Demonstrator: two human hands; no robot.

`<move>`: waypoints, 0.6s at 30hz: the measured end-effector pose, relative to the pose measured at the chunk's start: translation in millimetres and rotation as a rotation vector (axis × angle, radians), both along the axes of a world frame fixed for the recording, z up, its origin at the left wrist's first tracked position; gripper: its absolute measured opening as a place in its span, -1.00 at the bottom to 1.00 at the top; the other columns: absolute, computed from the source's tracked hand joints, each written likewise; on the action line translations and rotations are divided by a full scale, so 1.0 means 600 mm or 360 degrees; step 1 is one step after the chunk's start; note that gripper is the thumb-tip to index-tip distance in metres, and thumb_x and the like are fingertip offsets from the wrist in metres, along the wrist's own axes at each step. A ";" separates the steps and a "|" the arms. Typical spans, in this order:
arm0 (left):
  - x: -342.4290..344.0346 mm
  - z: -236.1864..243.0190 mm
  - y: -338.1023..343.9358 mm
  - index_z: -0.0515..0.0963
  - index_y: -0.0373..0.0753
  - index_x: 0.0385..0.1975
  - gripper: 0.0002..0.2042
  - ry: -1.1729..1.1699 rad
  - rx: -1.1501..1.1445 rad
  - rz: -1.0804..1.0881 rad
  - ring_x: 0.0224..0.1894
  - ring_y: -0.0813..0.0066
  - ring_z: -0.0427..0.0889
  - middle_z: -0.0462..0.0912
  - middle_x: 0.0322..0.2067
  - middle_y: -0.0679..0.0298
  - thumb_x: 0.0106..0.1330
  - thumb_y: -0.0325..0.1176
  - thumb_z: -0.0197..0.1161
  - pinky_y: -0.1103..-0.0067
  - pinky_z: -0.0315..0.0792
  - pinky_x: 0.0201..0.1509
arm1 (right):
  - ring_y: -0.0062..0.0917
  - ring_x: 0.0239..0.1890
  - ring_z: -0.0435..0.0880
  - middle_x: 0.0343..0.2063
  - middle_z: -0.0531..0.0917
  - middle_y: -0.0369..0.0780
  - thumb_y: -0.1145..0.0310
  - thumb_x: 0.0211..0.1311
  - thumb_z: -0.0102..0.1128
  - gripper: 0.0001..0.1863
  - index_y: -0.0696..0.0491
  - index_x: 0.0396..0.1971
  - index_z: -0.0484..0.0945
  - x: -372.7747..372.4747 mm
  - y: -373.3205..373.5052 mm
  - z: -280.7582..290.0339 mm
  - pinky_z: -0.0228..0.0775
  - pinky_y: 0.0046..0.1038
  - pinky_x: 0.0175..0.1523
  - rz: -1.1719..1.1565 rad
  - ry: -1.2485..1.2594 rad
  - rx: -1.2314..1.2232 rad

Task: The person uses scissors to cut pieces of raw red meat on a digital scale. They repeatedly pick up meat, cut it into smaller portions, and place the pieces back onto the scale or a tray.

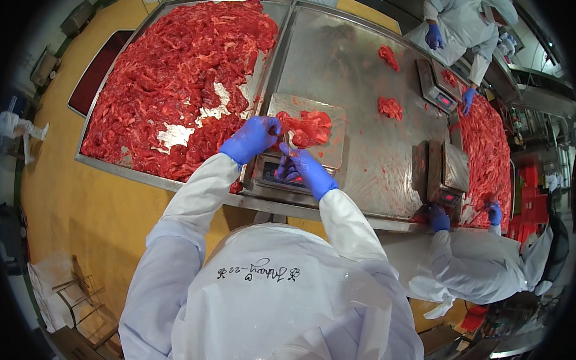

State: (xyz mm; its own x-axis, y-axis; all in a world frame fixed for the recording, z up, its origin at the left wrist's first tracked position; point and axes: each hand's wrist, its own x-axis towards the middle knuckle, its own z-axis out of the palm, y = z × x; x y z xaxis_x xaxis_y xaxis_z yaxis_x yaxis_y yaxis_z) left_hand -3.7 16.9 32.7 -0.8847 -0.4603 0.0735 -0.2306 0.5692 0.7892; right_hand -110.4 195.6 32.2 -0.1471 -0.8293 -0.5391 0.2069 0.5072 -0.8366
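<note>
My left hand point(251, 140), in a blue glove, is closed at the left end of a bright red piece of raw meat point(309, 128). That piece lies over the steel plate of a digital scale point(334, 121). Just below the meat is my right hand point(308, 171), also gloved in blue, its thumb and forefinger drawn together near a loose strip of it; whether they grip the strip is hard to make out. Under my wrists the scale's front display is partly covered. Left of the scale a big heap of raw meat point(178, 62) fills a steel tray.
On the steel table point(343, 55) lie two small meat portions point(390, 108). At its right stand two more scales point(437, 87), beside another meat heap point(486, 149). Co-workers in white with blue gloves point(434, 36) stand at the far right and near right.
</note>
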 end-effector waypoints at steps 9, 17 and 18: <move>0.007 0.016 -0.005 0.56 -0.31 -0.37 -0.88 -0.0117 0.0052 -0.0043 -0.43 0.53 0.54 0.61 -0.51 0.19 0.06 -0.53 0.24 0.53 0.46 -0.28 | -0.48 -0.47 0.62 -0.52 0.60 -0.24 -0.27 0.26 -0.01 -0.44 0.01 -0.42 0.45 0.000 -0.030 0.022 0.50 -0.49 -0.29 -0.0240 -0.0388 -0.0109; 0.157 0.089 -0.149 0.50 -0.32 -0.18 -0.80 0.0309 0.0190 0.0549 -0.20 0.62 0.50 0.56 -0.26 0.35 0.19 -0.60 0.13 0.67 0.41 -0.09 | -0.35 -0.40 0.64 -0.47 0.61 -0.14 -0.19 0.33 -0.07 -0.49 0.00 -0.47 0.41 -0.016 0.084 0.003 0.51 -0.36 -0.27 -0.0520 -0.0811 -0.0235; 0.196 0.067 -0.158 0.50 -0.32 -0.14 -0.77 0.0636 0.0457 0.0578 -0.15 0.63 0.48 0.55 -0.22 0.36 0.19 -0.56 0.15 0.65 0.38 -0.02 | -0.34 -0.39 0.65 -0.44 0.62 -0.12 -0.22 0.33 -0.11 -0.46 0.01 -0.45 0.42 -0.020 0.118 0.016 0.53 -0.38 -0.28 -0.0426 -0.0762 -0.0276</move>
